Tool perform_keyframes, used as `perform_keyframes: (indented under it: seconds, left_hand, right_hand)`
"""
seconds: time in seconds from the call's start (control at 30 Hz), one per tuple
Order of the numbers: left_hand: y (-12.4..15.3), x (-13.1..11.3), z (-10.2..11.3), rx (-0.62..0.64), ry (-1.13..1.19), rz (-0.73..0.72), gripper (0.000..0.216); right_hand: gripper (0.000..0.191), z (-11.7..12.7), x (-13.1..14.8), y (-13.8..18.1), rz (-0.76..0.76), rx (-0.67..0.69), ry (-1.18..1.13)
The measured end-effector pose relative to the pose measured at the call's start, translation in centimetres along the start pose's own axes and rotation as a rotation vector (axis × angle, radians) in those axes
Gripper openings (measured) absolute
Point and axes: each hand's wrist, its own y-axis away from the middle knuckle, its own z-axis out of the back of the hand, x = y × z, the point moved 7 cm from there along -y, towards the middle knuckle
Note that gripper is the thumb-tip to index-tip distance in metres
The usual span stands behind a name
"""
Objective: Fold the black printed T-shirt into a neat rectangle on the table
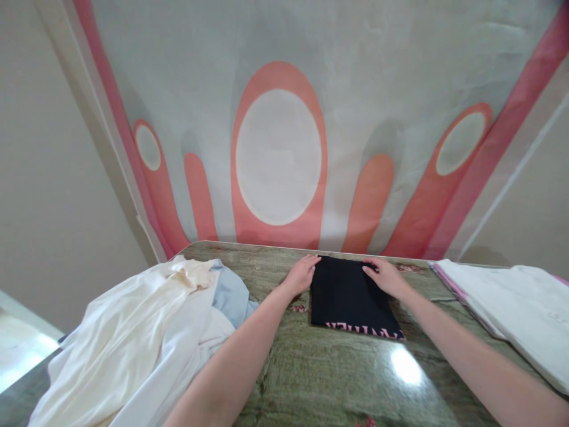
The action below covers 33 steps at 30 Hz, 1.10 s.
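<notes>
On the table (306, 379), a garment (351, 293) lies between a clothes heap (133, 332), left, and a clothes stack (515, 308), right.

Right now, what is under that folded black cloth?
The black cloth lies on the green tabletop, visible around it; the patch directly beneath is covered, so anything hidden there cannot be seen.

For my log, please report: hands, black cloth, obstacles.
Left hand, right hand touch black cloth, far corners. Cloth folded on table. Pale heap left, white stack right, neither touching it.
</notes>
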Motion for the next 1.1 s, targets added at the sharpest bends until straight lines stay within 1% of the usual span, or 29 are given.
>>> perform_keyframes:
  seconds: [0.03,0.07,0.1,0.17,0.23,0.33,0.4,0.5,0.57,0.67,0.73,0.83,0.9,1.0,1.1]
  left_hand:
    - [0.2,-0.6,-0.8,0.061,-0.160,-0.055,0.037]
    - [0.4,-0.8,-1.4,0.098,-0.296,-0.080,0.037]
    - [0.5,-0.9,-1.8,0.104,-0.385,-0.073,0.038]
    - [0.4,-0.9,-2.0,0.068,-0.445,-0.036,0.039]
    - [0.0,-0.5,-1.6,-0.025,-0.363,0.017,0.039]
    - [-0.9,1.0,-0.1,-0.186,-0.203,0.125,0.041]
    - [-1.5,2.2,0.6,-0.235,-0.162,0.187,0.038]
    - [-2.6,3.4,0.9,-0.235,-0.135,0.236,0.031]
    - [-3.2,3.9,1.0,-0.234,-0.131,0.257,0.025]
    - [-4.3,3.8,1.4,-0.242,-0.153,0.266,0.018]
    - [-4.9,3.5,1.8,-0.242,-0.170,0.257,0.016]
    - [-5.5,3.1,1.8,-0.227,-0.186,0.240,0.014]
    - [-5.5,2.9,1.4,-0.201,-0.188,0.234,0.015]
    - [-5.2,2.6,0.7,-0.177,-0.199,0.232,0.019]
    - [-4.9,2.4,0.4,-0.194,-0.278,0.243,0.036]
  right_hand:
    - [0.027,-0.2,0.2,0.0,0.026,0.001,0.028]
    - [0.026,-0.4,0.3,0.1,0.045,0.000,0.050]
    - [0.026,-0.5,0.4,0.2,0.053,-0.004,0.066]
    - [0.026,-0.5,0.1,0.4,0.028,-0.014,0.070]
    - [0.027,-0.2,-0.6,0.6,-0.038,-0.030,0.029]
    - [0.029,0.3,-1.6,0.6,-0.130,-0.058,-0.070]
    - [0.028,0.6,-2.2,0.5,-0.169,-0.080,-0.135]
    - [0.027,0.6,-2.8,0.3,-0.214,-0.083,-0.195]
    - [0.027,0.3,-3.1,0.0,-0.229,-0.066,-0.207]
    - [0.019,0.2,-3.3,-0.6,-0.240,-0.031,-0.235]
    - [0.015,0.6,-3.8,-1.0,-0.296,-0.037,-0.300]
    - [0.020,1.5,-4.8,-1.5,-0.404,-0.083,-0.386]
    - [0.022,1.7,-5.0,-1.7,-0.424,-0.072,-0.401]
    - [0.020,1.1,-4.6,-1.7,-0.419,-0.002,-0.414]
    - [0.021,0.2,-3.9,-1.6,-0.386,0.028,-0.396]
